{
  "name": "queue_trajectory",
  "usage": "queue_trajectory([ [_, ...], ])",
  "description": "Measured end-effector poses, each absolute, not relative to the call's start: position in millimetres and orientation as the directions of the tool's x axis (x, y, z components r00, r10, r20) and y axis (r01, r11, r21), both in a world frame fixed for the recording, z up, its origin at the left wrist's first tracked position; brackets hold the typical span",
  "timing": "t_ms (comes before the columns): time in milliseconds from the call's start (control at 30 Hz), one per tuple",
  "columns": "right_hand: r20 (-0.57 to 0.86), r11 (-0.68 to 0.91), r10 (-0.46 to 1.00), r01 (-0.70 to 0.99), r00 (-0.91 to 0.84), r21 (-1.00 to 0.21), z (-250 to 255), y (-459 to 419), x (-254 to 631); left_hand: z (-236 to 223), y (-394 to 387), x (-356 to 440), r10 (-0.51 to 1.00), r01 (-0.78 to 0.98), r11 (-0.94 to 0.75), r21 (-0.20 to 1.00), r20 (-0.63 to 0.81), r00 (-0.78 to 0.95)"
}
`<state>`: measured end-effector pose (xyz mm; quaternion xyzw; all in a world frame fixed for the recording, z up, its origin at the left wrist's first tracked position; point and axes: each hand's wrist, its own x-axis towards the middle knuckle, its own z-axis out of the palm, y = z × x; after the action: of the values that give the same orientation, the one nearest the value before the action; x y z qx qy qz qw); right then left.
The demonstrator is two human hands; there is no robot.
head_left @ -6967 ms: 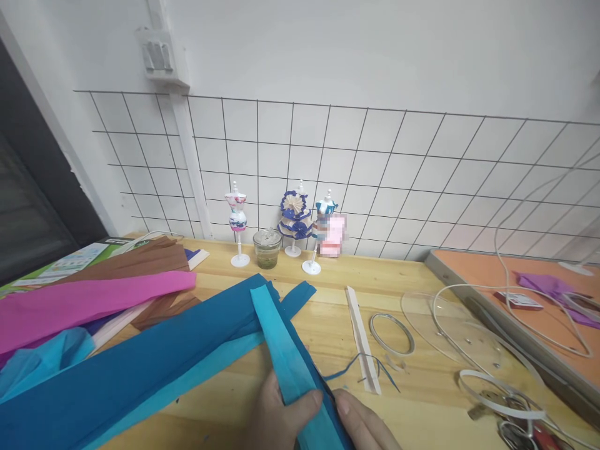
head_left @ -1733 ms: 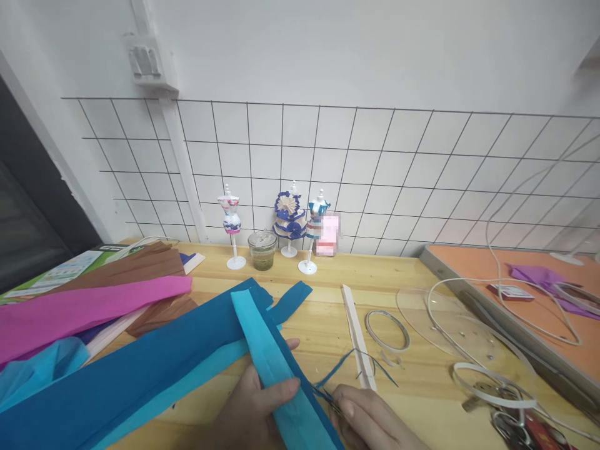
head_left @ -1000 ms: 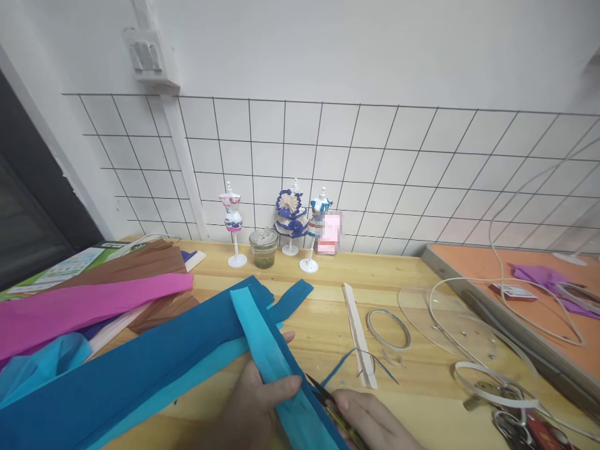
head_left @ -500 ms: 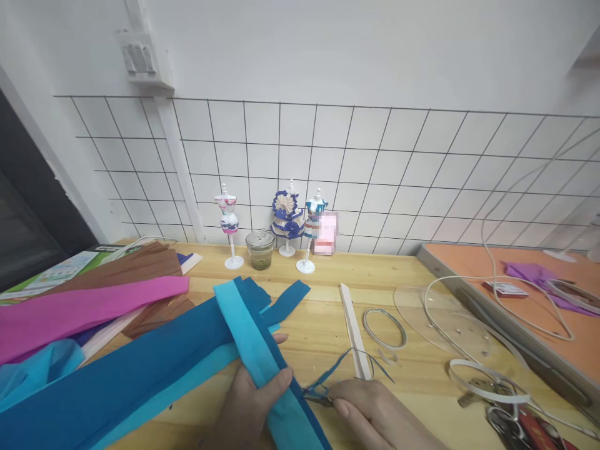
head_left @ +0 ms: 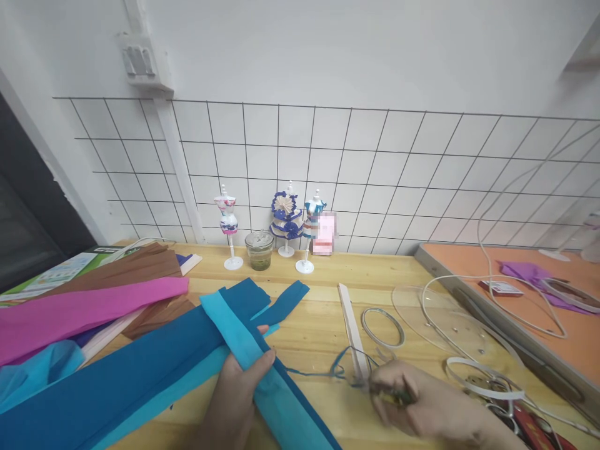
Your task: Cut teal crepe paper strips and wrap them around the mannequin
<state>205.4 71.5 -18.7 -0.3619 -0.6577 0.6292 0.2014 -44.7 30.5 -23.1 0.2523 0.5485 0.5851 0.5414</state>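
Observation:
My left hand (head_left: 239, 378) is closed around a folded light-blue crepe paper strip (head_left: 234, 325) with a dark-blue edge, thumb on top. The strip slants down toward me, across a long dark-blue crepe paper strip (head_left: 122, 353) on the table. From its edge a thin, curling blue sliver (head_left: 307, 374) runs right toward my right hand (head_left: 403, 400). My right hand is closed on a small metal tool (head_left: 396, 396), blurred and mostly hidden by the fingers, so its kind cannot be made out. It is apart from the light-blue strip.
Behind stand several small mannequins (head_left: 233, 247) and a lidded glass jar (head_left: 259, 253). Pink crepe paper (head_left: 103, 304) and brown crepe paper (head_left: 135, 269) lie left. A cream strip (head_left: 351, 328), a ring (head_left: 383, 328), a clear disc (head_left: 422, 312) and red-handled scissors (head_left: 532, 425) lie right.
My right hand has moved right, away from the strip's edge, and the thin blue sliver now stretches between. My left hand has shifted slightly up and left with the folded strip.

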Motion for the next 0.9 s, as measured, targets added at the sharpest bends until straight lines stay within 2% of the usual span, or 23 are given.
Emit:
queue_trajectory([
  [100, -0.094, -0.062, 0.839, 0.078, -0.536, -0.995, -22, 71, 191, -22, 29, -43, 0.925, -0.355, 0.203, 0.912, -0.298, -0.237],
  [200, -0.034, 0.028, 0.918, 0.149, -0.394, -0.988, -23, 60, 165, -28, 27, -40, 0.946, -0.332, 0.226, 0.916, -0.287, -0.149],
  [267, -0.079, 0.009, 0.904, 0.203, -0.421, -0.979, -23, 51, 151, -36, 26, -39, 0.954, -0.306, 0.232, 0.923, -0.277, -0.113],
  [367, -0.189, -0.068, 0.795, 0.224, -0.576, -0.972, -24, 43, 145, -48, 27, -38, 0.963, -0.282, 0.230, 0.931, -0.259, -0.070],
  [433, -0.219, -0.073, 0.776, 0.260, -0.591, -0.963, -25, 44, 149, -54, 28, -39, 0.964, -0.268, 0.227, 0.936, -0.255, -0.072],
  [600, -0.083, 0.016, 0.894, 0.218, -0.440, -0.976, -28, 64, 172, -58, 28, -40, 0.954, -0.257, 0.253, 0.933, -0.285, -0.094],
  [733, -0.129, -0.109, 0.915, 0.073, -0.382, -0.991, -26, 73, 184, -47, 25, -37, 0.944, -0.257, 0.309, 0.916, -0.328, -0.035],
  [833, -0.197, -0.231, 0.878, -0.025, -0.436, -0.973, -24, 69, 180, -34, 23, -33, 0.935, -0.245, 0.354, 0.903, -0.352, 0.052],
  [900, -0.231, -0.280, 0.835, -0.025, -0.499, -0.960, -24, 64, 175, -30, 22, -30, 0.933, -0.227, 0.360, 0.905, -0.353, 0.073],
])
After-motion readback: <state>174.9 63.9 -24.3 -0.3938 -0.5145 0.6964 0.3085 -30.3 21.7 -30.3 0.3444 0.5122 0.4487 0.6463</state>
